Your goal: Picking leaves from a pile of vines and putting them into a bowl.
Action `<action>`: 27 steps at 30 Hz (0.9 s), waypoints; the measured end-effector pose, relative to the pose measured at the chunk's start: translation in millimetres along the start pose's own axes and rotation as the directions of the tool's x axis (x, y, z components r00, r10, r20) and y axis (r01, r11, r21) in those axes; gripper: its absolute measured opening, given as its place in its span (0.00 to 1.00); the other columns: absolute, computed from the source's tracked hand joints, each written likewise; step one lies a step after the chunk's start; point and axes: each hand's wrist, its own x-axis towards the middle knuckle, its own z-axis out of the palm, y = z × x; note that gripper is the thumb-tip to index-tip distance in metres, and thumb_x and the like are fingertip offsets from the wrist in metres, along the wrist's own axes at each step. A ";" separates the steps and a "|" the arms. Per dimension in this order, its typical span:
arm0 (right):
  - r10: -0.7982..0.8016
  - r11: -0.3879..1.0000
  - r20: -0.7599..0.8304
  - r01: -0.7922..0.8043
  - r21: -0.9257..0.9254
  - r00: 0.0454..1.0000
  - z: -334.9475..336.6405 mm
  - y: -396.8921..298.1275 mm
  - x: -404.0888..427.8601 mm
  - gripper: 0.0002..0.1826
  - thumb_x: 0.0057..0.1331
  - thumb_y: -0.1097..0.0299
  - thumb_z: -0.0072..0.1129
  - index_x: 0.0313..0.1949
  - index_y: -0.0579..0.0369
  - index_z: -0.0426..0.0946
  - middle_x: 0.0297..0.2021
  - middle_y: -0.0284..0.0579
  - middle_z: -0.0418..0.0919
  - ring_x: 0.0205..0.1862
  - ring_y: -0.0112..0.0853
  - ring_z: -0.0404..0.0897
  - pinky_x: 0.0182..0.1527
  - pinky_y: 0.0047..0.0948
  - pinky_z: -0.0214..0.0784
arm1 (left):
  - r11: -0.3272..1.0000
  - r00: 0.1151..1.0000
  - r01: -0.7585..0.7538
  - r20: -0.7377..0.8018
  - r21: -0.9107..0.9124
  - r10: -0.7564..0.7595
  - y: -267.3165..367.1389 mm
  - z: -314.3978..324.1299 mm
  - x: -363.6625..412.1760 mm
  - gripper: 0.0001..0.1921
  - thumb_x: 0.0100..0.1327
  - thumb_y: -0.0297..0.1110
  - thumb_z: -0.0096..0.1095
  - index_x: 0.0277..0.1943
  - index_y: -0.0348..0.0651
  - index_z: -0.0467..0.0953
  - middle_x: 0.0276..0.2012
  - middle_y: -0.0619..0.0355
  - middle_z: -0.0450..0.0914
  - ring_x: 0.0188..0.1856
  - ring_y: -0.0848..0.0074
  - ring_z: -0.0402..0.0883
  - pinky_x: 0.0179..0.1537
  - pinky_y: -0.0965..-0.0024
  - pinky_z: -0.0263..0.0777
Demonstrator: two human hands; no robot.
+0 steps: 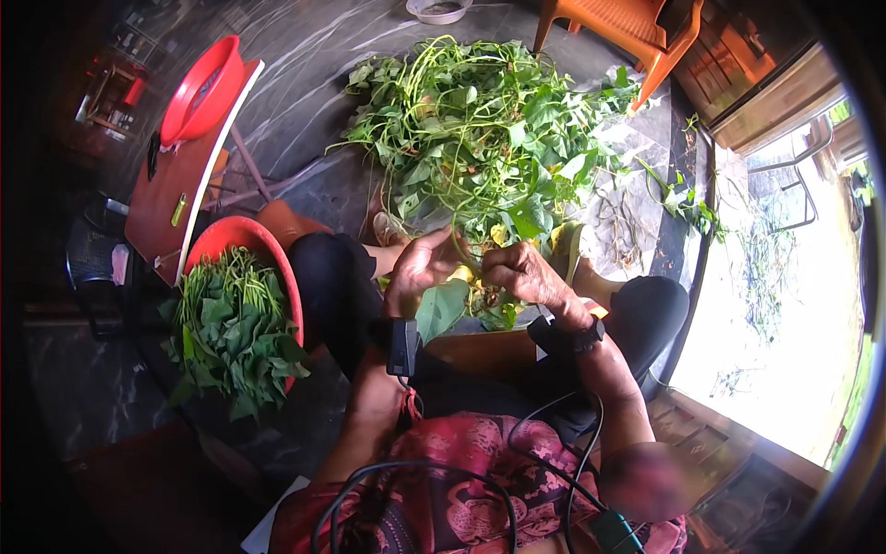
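My left hand (421, 266) is half curled, with a green leafy vine (453, 220) running past its thumb and fingertips. Beside it, the fist of my right hand (524, 271) is closed on the same vine's stem. One broad green leaf (440, 310) hangs below and between the hands. In front of me a large heap of leafy vines (477, 131) is spread over the floor, with some yellowed leaves at its near side. To my left stands a red tub (294, 305), filled with bunched green leaves (239, 346) on pale stems.
On the left, a low brown table (163, 201) carries a red basin (221, 83) and a yellow-green cutter (178, 210). An orange plastic chair (633, 28) stands behind the heap. At the top is a pale bowl (439, 10). A bright doorway (761, 311) lies right. Black cables (429, 465) cross my front.
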 end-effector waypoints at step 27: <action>0.134 0.919 0.243 -0.213 0.333 0.961 -1.1 6.1 -7.6 0.08 0.54 0.75 0.52 0.32 0.65 0.76 0.23 0.34 0.73 0.26 0.20 0.67 0.31 0.21 0.60 | 0.998 1.000 0.003 -0.012 -0.056 -0.004 -13.8 -3.7 2.6 0.08 0.62 0.34 0.56 0.40 0.40 0.75 0.31 0.58 0.78 0.34 0.71 0.76 0.41 0.59 0.70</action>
